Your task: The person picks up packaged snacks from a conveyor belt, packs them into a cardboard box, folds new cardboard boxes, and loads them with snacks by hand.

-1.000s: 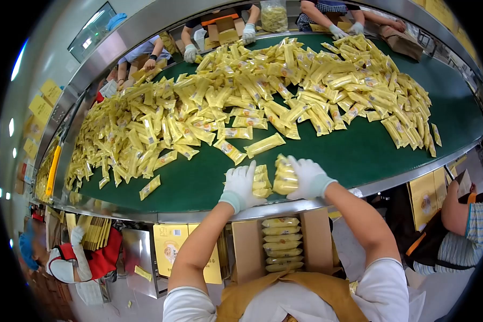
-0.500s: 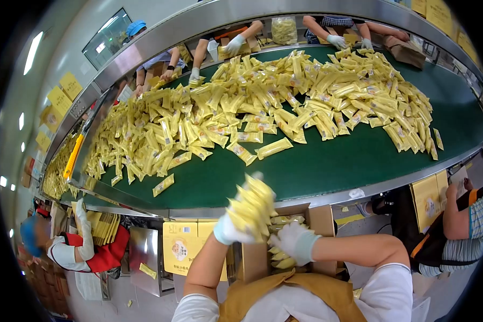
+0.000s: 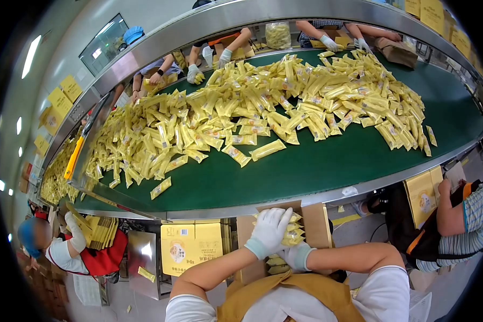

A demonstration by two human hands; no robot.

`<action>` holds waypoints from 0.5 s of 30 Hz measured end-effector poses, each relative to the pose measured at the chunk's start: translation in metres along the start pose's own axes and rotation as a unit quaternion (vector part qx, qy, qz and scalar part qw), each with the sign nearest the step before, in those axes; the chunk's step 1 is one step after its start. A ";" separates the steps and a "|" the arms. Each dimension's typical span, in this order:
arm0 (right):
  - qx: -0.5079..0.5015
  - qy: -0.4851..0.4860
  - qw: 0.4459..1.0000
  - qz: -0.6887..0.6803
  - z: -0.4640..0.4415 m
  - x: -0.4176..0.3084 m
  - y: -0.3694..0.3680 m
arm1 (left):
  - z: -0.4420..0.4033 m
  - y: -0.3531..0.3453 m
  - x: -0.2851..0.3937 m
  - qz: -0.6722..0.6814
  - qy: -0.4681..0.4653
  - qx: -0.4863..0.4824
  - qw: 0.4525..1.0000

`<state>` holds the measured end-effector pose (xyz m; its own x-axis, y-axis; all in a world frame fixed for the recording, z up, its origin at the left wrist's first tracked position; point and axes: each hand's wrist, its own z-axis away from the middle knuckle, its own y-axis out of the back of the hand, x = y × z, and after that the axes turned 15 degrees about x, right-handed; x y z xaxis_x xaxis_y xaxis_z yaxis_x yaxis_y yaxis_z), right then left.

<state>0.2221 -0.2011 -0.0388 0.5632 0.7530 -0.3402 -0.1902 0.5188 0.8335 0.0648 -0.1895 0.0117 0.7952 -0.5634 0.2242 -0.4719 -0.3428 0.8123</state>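
My left hand (image 3: 271, 229), in a white glove, is closed round a stack of yellow packets (image 3: 293, 231) at the mouth of an open carton (image 3: 315, 225). Beside it, lower and to the right, my right hand (image 3: 297, 254) reaches into the same carton; its fingers are hidden under the stack. More packets (image 3: 276, 264) lie inside the carton near my apron. Beyond the carton, a large heap of yellow packets (image 3: 241, 107) covers much of the green belt (image 3: 284, 182).
Across the belt, co-workers' gloved hands (image 3: 195, 74) handle packets. Flat yellow cartons (image 3: 192, 249) stand left of my carton, beside a metal stand (image 3: 144, 263). One co-worker (image 3: 86, 252) is at the left, another (image 3: 464, 225) at the right. The belt's metal edge (image 3: 231, 212) lies ahead.
From the belt's edge, both hands have moved down to the carton. The packet stack has gone from above the belt edge into the carton's mouth. Across the belt, co-workers' hands have shifted.
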 end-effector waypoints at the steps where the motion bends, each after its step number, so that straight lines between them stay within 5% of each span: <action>1: 0.046 -0.001 0.998 0.039 -0.003 -0.002 -0.014 | 0.003 -0.006 -0.001 -0.042 -0.021 0.003 0.999; 6: 0.021 -0.046 0.991 0.122 -0.009 -0.019 -0.016 | 0.004 -0.021 0.004 -0.145 -0.047 -0.080 0.985; 10: -0.033 -0.033 0.966 0.255 -0.035 -0.032 -0.035 | -0.004 -0.038 0.003 -0.059 0.030 -0.249 0.966; 15: 0.023 0.028 0.982 0.188 -0.021 -0.005 -0.014 | -0.018 -0.032 -0.019 0.032 -0.044 -0.343 0.938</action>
<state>0.2048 -0.2036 -0.0574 0.4152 0.9093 -0.0270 -0.3391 0.1822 0.9230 0.0713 -0.1543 -0.0095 0.7247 -0.6364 0.2643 -0.1376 0.2422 0.9604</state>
